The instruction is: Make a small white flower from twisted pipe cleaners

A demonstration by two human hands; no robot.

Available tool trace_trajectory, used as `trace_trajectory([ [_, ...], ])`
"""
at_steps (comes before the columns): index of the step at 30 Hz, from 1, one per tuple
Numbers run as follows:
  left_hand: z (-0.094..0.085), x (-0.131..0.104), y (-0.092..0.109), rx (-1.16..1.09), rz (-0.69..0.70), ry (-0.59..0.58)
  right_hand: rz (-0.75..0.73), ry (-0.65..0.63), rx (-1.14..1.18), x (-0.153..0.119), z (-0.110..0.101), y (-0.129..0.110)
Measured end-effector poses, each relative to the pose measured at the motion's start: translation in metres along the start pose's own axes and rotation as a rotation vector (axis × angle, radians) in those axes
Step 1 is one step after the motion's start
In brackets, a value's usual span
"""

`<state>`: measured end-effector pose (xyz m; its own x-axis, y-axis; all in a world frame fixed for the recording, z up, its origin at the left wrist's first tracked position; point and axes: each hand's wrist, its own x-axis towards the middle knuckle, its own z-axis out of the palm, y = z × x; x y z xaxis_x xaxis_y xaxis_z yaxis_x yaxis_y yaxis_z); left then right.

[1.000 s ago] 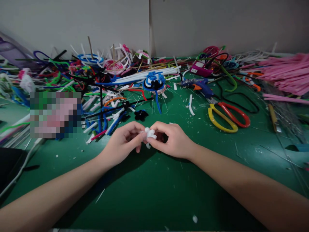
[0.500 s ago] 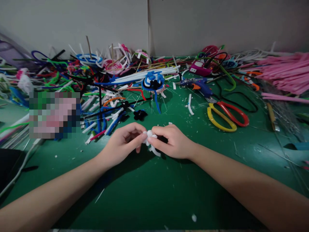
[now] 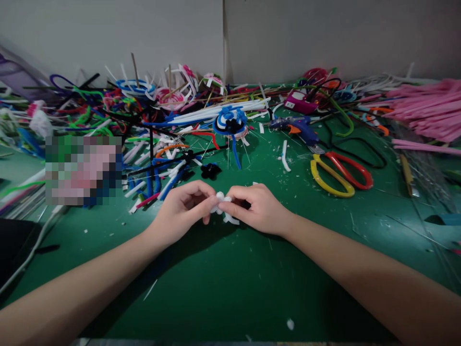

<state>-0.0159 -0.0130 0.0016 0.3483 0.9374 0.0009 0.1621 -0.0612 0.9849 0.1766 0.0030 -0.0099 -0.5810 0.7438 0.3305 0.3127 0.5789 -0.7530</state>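
A small white fuzzy flower point(image 3: 221, 203) is pinched between both hands above the green table point(image 3: 230, 283). My left hand point(image 3: 185, 209) grips its left side with thumb and forefinger, the other fingers curled. From the right, my right hand point(image 3: 257, 209) holds it between thumb and forefinger. Just below the flower hangs a short curved white piece point(image 3: 231, 219). Beyond my hands lie a black fuzzy flower point(image 3: 210, 170) and a blue, white and black fuzzy piece point(image 3: 230, 122).
Scissors point(image 3: 333, 178) with yellow and red handles lie right, near a blue glue gun point(image 3: 304, 130). Pink stems point(image 3: 428, 110) pile up far right. Cut white and blue stems point(image 3: 173, 175) lie beyond my left hand. A cutter point(image 3: 406, 175) lies right.
The white flower has turned slightly between my fingers, and the curved white piece below it has shifted up. The view has moved a little, with both hands still close together.
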Motion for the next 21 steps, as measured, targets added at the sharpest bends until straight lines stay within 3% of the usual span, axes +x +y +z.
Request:
trace_trajectory([
  [11, -0.0005, -0.0001, 0.0001, 0.045, -0.007, 0.057, -0.021, 0.015, -0.053, 0.0004, 0.0020, 0.0008],
  [21, 0.0024, -0.0051, 0.0025, 0.145, 0.178, 0.097, -0.122, -0.046, -0.075, -0.0011, 0.0028, 0.0007],
])
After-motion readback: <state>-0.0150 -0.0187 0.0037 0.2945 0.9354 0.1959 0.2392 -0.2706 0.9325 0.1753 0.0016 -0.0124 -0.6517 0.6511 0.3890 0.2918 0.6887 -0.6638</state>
